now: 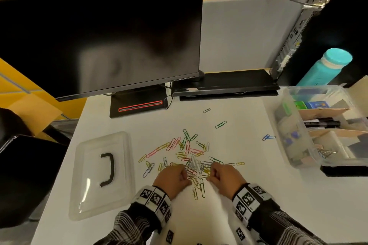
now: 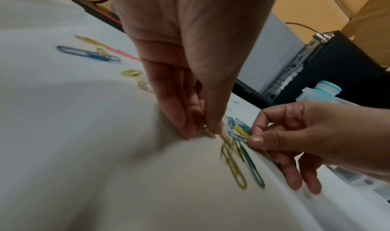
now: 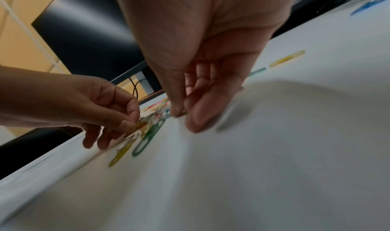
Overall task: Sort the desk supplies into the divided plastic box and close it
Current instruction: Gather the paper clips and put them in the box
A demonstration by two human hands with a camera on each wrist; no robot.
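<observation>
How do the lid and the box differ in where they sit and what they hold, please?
The lid lies flat on the desk's left side; the box stands on the right.
The lid carries only a black handle; the box, open, holds dividers and supplies such as markers.
The lid is shallow; the box is deep.
Both are clear plastic.

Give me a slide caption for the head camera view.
Both hands, left hand and right hand, pinch coloured paper clips on white desk; clear lid lies left, divided plastic box right.

A dark monitor (image 1: 99, 34) is standing at the far left, a computer tower (image 1: 328, 32) and teal bottle (image 1: 326, 67) sitting far right.
</observation>
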